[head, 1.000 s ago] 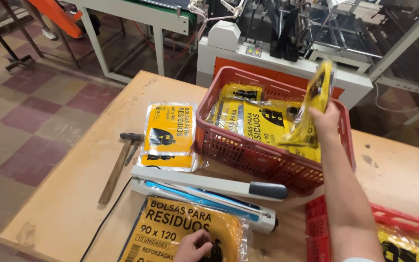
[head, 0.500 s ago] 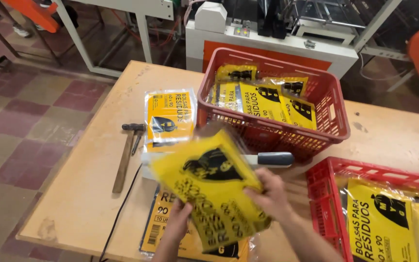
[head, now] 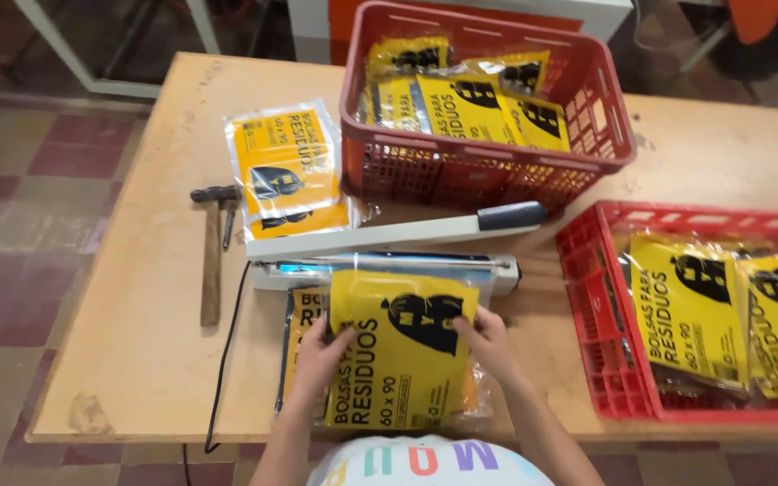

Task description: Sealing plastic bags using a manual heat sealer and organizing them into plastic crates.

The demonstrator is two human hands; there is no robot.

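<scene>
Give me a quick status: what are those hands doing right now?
Left hand and right hand grip yellow packet by its sides. Packet's clear top edge lies at the heat sealer, arm raised. Nothing in the way; hammer off left.

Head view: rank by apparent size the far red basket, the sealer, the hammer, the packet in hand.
1. Far red basket, clearly largest.
2. Sealer, long but thin.
3. Packet, held at both sides by the left hand and right hand; it sits nearest the camera, so its rank against the sealer is unsure.
4. Hammer, smallest.
</scene>
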